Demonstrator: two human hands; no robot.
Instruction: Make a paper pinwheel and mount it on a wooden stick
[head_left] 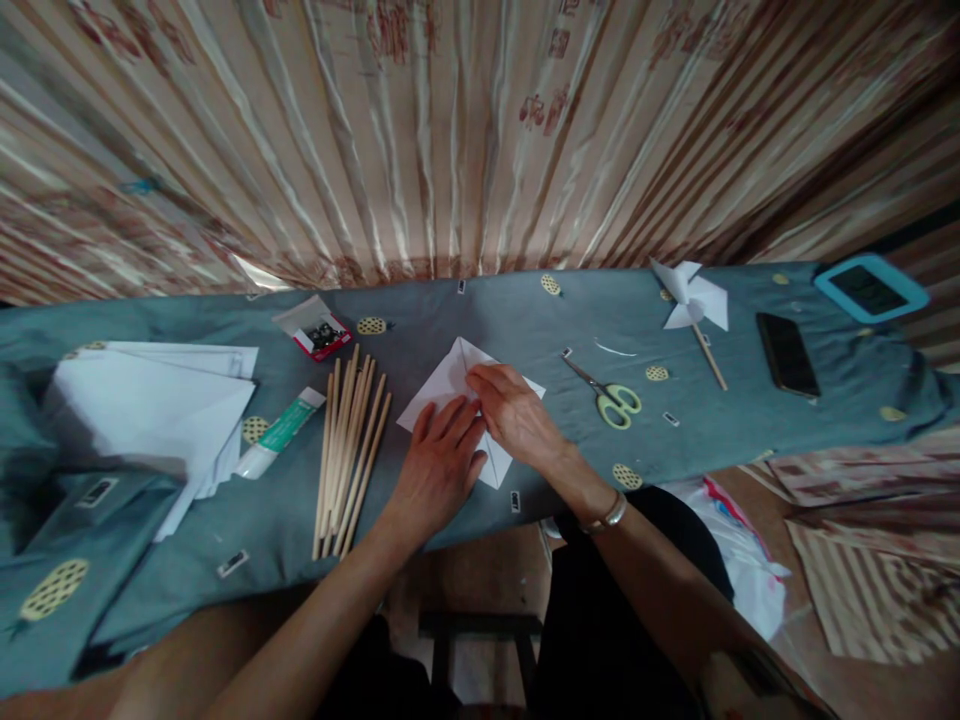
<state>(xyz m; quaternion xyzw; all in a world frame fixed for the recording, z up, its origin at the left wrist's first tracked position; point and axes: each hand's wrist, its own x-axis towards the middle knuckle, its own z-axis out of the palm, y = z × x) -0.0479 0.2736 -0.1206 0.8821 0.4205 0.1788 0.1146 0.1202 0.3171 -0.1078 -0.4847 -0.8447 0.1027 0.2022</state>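
Observation:
A square sheet of white paper with crease lines lies turned like a diamond on the cloth-covered table in front of me. My left hand rests flat on its lower left part, fingers stretched out. My right hand is at the middle of the sheet, its fingers bent and pressed together against the paper. The fingertips partly hide the centre, so any small thing under them cannot be seen. Beside my left hand lies a bundle of thin wooden sticks. Green-handled scissors lie to the right of the sheet.
At the left are a stack of white paper, a glue tube and an open red box of small dark pieces. On the right lie a paper pinwheel on a stick, a phone and a blue-framed tablet. Curtains hang behind.

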